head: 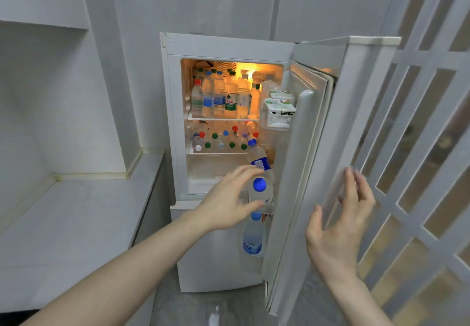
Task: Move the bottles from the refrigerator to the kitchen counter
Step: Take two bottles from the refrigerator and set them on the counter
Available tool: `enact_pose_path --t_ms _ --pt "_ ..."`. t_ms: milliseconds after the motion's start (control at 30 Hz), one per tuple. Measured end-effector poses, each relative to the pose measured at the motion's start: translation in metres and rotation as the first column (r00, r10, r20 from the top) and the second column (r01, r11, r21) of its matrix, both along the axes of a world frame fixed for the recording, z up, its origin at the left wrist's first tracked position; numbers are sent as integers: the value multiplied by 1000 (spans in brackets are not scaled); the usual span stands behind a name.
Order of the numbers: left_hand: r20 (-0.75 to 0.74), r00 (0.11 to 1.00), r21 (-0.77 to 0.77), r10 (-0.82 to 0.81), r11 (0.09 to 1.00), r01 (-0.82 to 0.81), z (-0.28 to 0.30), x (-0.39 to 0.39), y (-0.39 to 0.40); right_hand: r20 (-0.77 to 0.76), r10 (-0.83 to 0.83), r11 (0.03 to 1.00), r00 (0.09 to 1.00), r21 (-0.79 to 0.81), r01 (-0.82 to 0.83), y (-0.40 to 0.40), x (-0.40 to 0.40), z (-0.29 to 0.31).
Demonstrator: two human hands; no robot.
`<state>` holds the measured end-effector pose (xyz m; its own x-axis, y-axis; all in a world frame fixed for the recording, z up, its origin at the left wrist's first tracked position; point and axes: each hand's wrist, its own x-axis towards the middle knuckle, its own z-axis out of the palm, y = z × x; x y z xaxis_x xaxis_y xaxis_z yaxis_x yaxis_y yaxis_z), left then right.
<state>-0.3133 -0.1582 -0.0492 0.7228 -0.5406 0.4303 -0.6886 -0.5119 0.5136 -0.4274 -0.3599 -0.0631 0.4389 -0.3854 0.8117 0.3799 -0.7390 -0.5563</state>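
A small white refrigerator (175, 127) stands open, its door (318, 147) swung out to the right. Several water bottles (221, 96) stand on the lit upper shelf, and more lie on the shelf below with their caps (215, 136) facing out. My left hand (229, 201) curls around a clear bottle with a blue cap (260, 188) at the door's lower rack. A second blue-capped bottle (258, 155) leans just behind it. Another bottle (253, 236) stands lower in the door. My right hand (340, 221) rests with straight fingers on the door's outer edge.
A grey kitchen counter (63, 224) runs along the left, beside the refrigerator. White cartons (278, 109) sit in the upper door rack. A white lattice partition (419, 173) stands at the right behind the door. A clear bottle (216, 315) lies on the floor below.
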Motion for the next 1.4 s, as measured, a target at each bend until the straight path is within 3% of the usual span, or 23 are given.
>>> enact_pose_path --t_ms 133,200,400,600,833,1133,1400 --pt "68 997 17 -30 999 29 0 4 -34 100 -111 984 989 -130 124 -9 -9 -2" --pt "76 997 35 -21 999 19 1 6 -46 120 -84 972 989 -209 108 -13 -11 -3" --pt "141 988 140 -63 989 43 0 5 -67 -192 99 977 976 -168 -132 -24 1 1" --pt "132 990 85 -47 996 36 2 11 -73 -295 53 983 954 -153 -102 -40 12 5" --pt "-13 998 -89 -54 995 53 6 19 -74 -353 19 987 936 -141 -74 -56 22 6" --pt "-7 1000 -221 -11 975 9 35 28 -34 -495 167 986 853 92 -140 -56 74 35" --pt "-66 984 -232 167 956 -178 46 33 12 -753 118 977 648 -29 -212 -40 122 44"
